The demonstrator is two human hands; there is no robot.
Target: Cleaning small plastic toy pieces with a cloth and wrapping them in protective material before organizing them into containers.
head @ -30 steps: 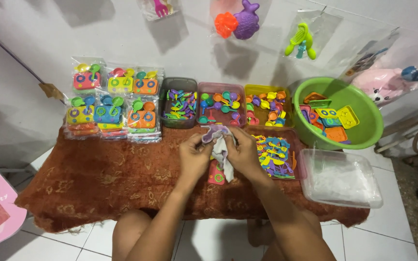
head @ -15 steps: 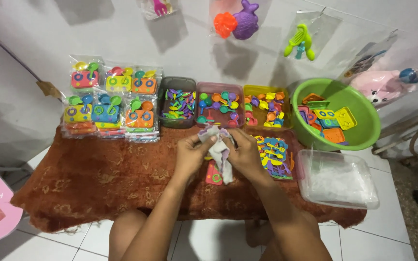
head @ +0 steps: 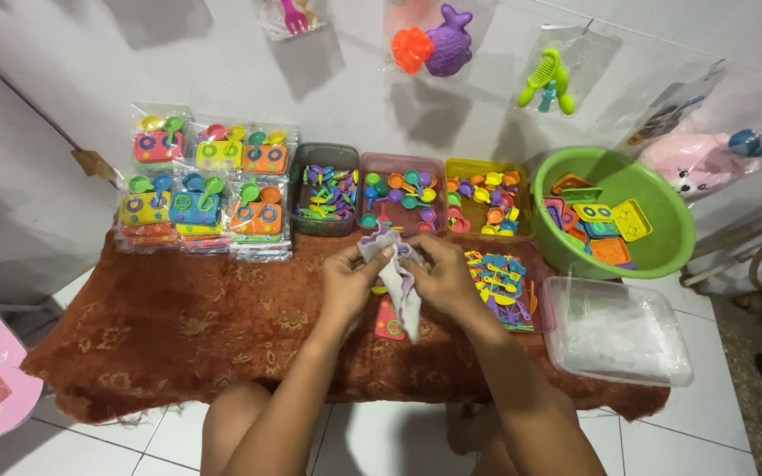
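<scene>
Behind the clear bag (head: pixel 396 284) I see three trays of small toys (head: pixel 403 193); a green basin (head: pixel 663 231) stands right. My left hand (head: pixel 350 284) and right hand (head: pixel 441 278) fingers grip the bag above the worktop (head: pixel 178 326)

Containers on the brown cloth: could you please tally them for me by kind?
Small rectangular plastic trays of toy pieces, grey, pink, yellow and one beside the hands: 4
Round green plastic basin: 1
Clear plastic lidded box: 1
Total: 6
</scene>
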